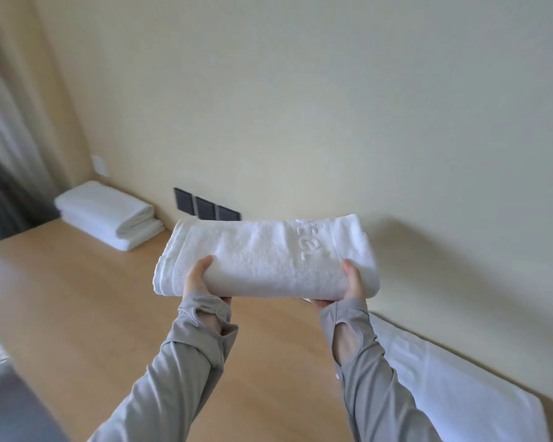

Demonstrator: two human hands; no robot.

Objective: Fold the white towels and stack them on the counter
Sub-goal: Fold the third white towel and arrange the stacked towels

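Towel (268,260), folded into a thick white bundle, is held up off the wooden counter (87,314) at about mid-scene. Its long axis runs left to right, and embossed lettering shows on the upper face toward the right end. Both hands clamp it from the near edge, set well apart. The left hand (197,282) grips close to the left end and the right hand (353,283) close to the right end. Each has its thumb pressed on top and its fingers hidden under the cloth, so how they lie there cannot be told. Grey sleeves (201,317) with thumb holes cover both wrists. The coming move turns on where the stack of folded towels (109,215) sits: far and to the left of the hands, on the counter against the cream wall (300,106), with its rounded fold edges facing right. The left hand is the nearer of the two to it, so the carry would likely run leftward and away. The bundle probably needs a slight turn, since the stack's long side seems to slant against it. Dark wall sockets (206,207) sit between stack and bundle. A spread white towel (444,378) lies flat along the wall at near right, seemingly not yet folded, and a curtain (20,106) hangs at far left
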